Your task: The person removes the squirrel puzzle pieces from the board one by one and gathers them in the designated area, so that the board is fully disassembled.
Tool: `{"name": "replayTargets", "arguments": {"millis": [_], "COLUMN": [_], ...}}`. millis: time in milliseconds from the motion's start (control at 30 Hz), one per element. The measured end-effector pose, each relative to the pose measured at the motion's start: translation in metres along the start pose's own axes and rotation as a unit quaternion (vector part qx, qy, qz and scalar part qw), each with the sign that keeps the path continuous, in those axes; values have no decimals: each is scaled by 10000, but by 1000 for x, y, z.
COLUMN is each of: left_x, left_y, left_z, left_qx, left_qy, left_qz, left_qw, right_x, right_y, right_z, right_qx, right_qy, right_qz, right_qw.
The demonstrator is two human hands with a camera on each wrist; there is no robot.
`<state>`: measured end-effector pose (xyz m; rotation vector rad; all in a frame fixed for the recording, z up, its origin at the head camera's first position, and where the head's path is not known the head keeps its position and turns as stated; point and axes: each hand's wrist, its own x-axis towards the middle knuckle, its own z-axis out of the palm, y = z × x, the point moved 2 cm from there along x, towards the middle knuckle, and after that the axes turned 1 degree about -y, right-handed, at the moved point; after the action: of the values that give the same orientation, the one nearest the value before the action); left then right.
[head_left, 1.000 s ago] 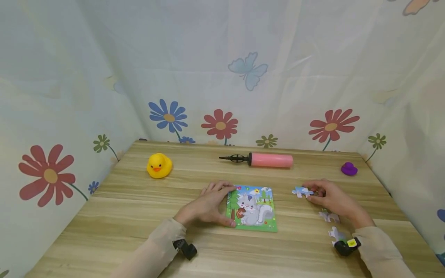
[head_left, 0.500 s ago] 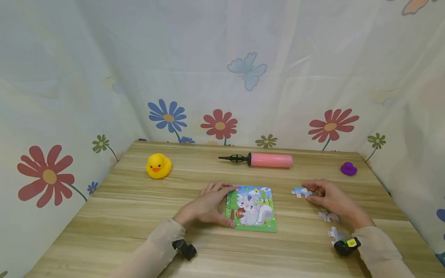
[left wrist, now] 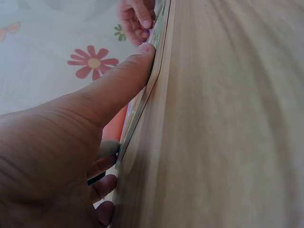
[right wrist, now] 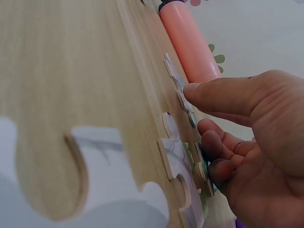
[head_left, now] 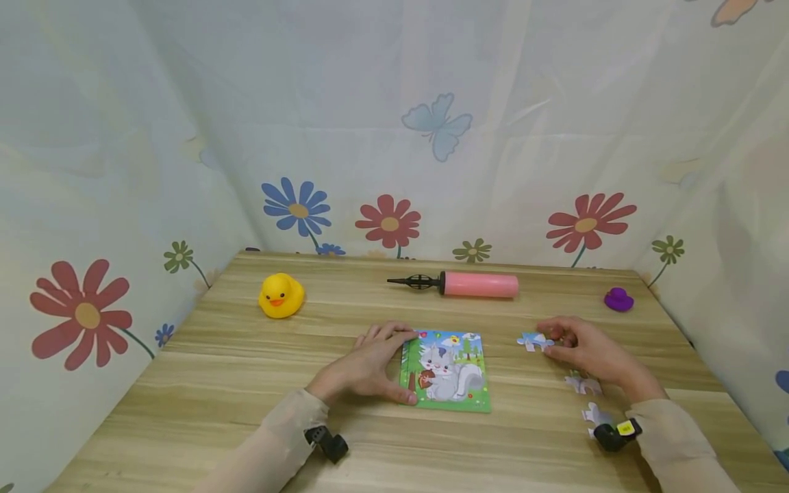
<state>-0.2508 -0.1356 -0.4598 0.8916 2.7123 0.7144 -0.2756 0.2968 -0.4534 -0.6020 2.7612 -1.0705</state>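
Left hand (head_left: 368,366): thumb and fingers spread well apart along the left side of the board (head_left: 456,390), thumb laid on the near left corner, index finger at the far left corner
Board: flat on the table (head_left: 370,459), between the two hands, showing a grey squirrel with a nut, green ground and blue sky
Right hand (head_left: 585,350): thumb and index finger together on the right end of the blue piece (head_left: 531,341), the other fingers curled in
Blue piece: right of the board and apart from it, its left end sticking out past the fingertips; whether it lies on the table or is slightly lifted I cannot tell
Grey piece (head_left: 582,383): below the right hand, nearer the person than the blue piece
White piece (head_left: 593,413): nearer the person again, partly hidden by the right wrist camera (head_left: 610,438); large in the foreground of the right wrist view
Pump (head_left: 481,284): lying behind the board, pink barrel to the right, black nozzle pointing left
Yellow duck (head_left: 281,298): upright at the far left of the table
Purple duck (head_left: 618,300): at the far right, smaller
Cloth (head_left: 345,82): pale, printed with flowers and a butterfly, hanging behind the table
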Motion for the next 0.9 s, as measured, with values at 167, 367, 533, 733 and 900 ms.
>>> {"name": "replayTargets", "arguments": {"millis": [167,367,533,733,900], "left_x": [0,0,0,0,-1], "left_y": [0,2,1,0,0], "left_z": [0,-2,-1,0,0], "left_qx": [27,-4,4,2,-15], "left_qy": [9,9,10,23,41], "left_qz": [17,43,28,40,74], "left_qw": [10000,10000,10000,10000,10000], "right_x": [0,-1,-3,-5,-5], "right_y": [-2,-6,-18,-40,-61], "right_z": [-4,-14,-22,-28,-30], "right_qx": [-11,-156,-260,257,449], "right_qy": [32,319,881,1364,1503], "right_qz": [140,343,139,-58,-153], "right_qw": [9999,9988,9957,9903,9875]}}
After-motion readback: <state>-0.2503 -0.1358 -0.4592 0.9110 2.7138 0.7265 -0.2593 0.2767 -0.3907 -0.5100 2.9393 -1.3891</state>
